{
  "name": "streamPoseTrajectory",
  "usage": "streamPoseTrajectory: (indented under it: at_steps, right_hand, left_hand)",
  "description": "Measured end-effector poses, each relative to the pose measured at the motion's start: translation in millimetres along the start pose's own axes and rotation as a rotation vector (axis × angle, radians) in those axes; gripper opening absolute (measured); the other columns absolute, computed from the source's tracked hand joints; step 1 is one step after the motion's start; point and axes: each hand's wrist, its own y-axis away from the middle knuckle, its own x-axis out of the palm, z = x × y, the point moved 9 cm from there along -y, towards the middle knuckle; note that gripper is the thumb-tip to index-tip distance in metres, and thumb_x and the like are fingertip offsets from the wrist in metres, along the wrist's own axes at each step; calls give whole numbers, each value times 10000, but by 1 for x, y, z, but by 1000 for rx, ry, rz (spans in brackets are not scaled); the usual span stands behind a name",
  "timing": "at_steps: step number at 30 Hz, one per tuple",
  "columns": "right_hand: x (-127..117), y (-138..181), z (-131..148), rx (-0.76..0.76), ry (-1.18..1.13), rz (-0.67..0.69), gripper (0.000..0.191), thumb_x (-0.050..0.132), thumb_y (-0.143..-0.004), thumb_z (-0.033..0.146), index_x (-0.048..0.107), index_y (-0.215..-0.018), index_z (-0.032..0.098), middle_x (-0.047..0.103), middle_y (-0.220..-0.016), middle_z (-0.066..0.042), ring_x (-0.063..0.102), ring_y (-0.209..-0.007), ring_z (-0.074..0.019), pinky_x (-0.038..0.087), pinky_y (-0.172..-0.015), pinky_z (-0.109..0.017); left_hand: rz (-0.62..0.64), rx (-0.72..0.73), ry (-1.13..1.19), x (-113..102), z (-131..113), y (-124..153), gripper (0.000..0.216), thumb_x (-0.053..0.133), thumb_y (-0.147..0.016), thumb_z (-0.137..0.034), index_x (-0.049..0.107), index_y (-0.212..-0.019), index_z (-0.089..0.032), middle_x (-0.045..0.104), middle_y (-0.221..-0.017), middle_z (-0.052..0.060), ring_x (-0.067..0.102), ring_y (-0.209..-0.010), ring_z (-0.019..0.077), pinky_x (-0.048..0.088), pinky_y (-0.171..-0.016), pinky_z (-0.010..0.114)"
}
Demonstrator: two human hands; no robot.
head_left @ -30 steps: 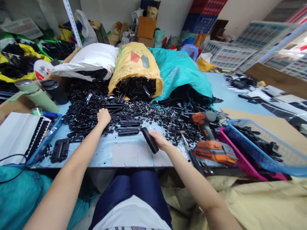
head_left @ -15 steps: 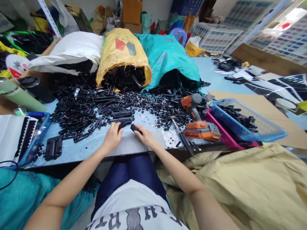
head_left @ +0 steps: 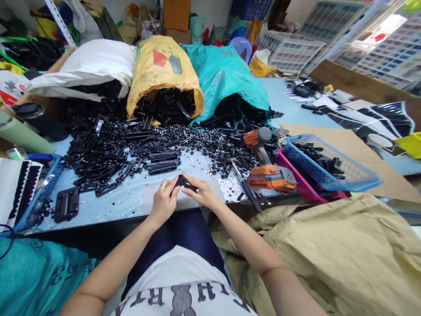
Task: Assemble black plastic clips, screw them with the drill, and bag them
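Left hand (head_left: 164, 199), one: thumb and fingers pinched on the left end of a black part (head_left: 183, 180). Right hand (head_left: 203, 193), one: thumb and fingers closed on its right end. Black part located between the fingertips of both, above the middle of the surface's front edge; whether one piece or two put together, cannot tell. Surface (head_left: 112, 208), one: light blue. Sacks, three, lying open toward the front edge: teal (head_left: 226, 81), yellow (head_left: 164, 66) and white (head_left: 98, 57), ranged right to left. Heap of black pieces (head_left: 95, 162), before the white and yellow sacks. Blue basket (head_left: 358, 175), one, set over a pink basket (head_left: 304, 182), right of the hands. Cordless drill (head_left: 271, 177), orange and grey, left of the baskets, near the front edge. Loose screws (head_left: 223, 164), many, before the teal sack.
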Motion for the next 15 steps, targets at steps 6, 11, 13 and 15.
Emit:
streamPoseTrajectory:
  at_steps: [6, 11, 13, 15]
  right_hand:
    - [14, 9, 17, -5, -40, -236, 528, 494, -886, 399, 410, -1371, 208, 617, -998, -92, 584, -815, -167, 510, -739, -313]
    - [23, 9, 25, -28, -54, -373, 521, 481, -897, 372, 380, -1389, 231, 603, -1036, -94, 575, -902, -179, 493, -798, -316]
    - [28, 6, 20, 1, -72, -369, 528, 477, -899, 373, 365, -1397, 234, 596, -1028, -93, 580, -879, -171, 497, -777, -304]
    - [35, 1, 9, 40, -72, -297, 535, 462, -904, 387, 349, -1404, 233, 593, -1030, -93, 585, -849, -160, 499, -767, -296]
  left_hand:
    - [-306, -13, 165, -14, -12, 2, 344, 392, -925, -263, 577, -1205, -190, 592, -926, 76, 557, -842, 155, 469, -764, 300]
    - [-262, -61, 164, -22, -4, -6, 337, 398, -921, -303, 623, -1150, -199, 614, -885, 63, 540, -710, 133, 468, -713, 289]
    - [-240, -77, 151, -23, 3, -9, 346, 393, -920, -325, 625, -1145, -200, 625, -883, 65, 535, -696, 137, 470, -733, 302]
    - [-228, -116, 155, -19, 14, -8, 366, 386, -919, -353, 609, -1164, -197, 632, -912, 74, 545, -722, 148, 472, -762, 320]
